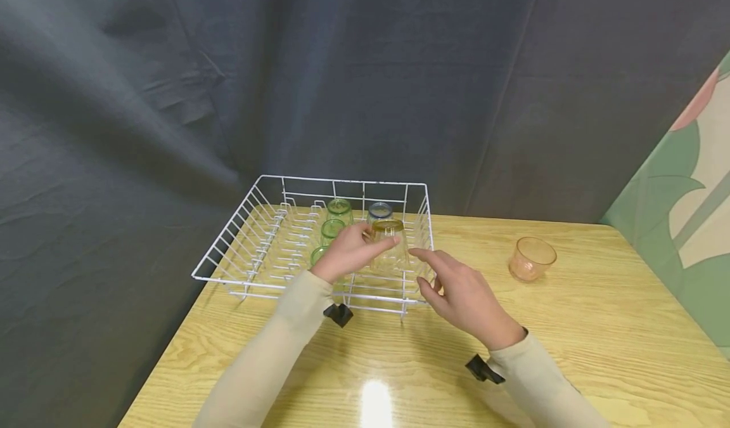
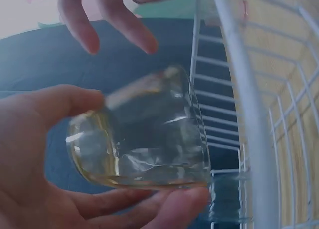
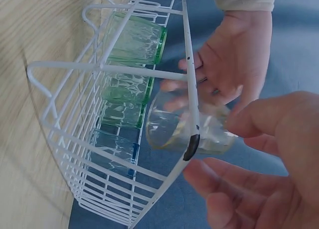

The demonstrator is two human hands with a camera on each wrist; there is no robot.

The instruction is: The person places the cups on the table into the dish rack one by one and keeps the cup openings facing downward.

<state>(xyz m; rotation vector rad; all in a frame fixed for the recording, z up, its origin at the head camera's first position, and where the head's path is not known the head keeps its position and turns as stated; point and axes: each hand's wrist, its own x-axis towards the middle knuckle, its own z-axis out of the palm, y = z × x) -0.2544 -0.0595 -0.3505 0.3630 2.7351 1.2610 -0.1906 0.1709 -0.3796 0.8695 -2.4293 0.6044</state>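
My left hand (image 1: pixel 352 250) grips a clear, yellow-tinted drinking glass (image 1: pixel 389 250) between thumb and fingers. The glass is upside down, its yellowish base on top, over the right front part of a white wire dish rack (image 1: pixel 353 297). My right hand (image 1: pixel 466 293) is just right of the glass, fingers spread and slightly bent, holding nothing; contact with the glass cannot be made out. Green glasses (image 3: pixel 133 37) stand inverted in a row in the rack, partly behind my left hand in the head view. Behind the held glass stands an inverted blue glass (image 1: pixel 379 210).
An orange-tinted glass cup (image 1: pixel 531 260) stands upright on the wooden table (image 1: pixel 570 339), right of the rack. The rack's raised wire sides surround the glasses. A dark curtain (image 1: pixel 388 85) hangs behind the table, and a patterned cloth (image 1: pixel 678 206) is at the right.
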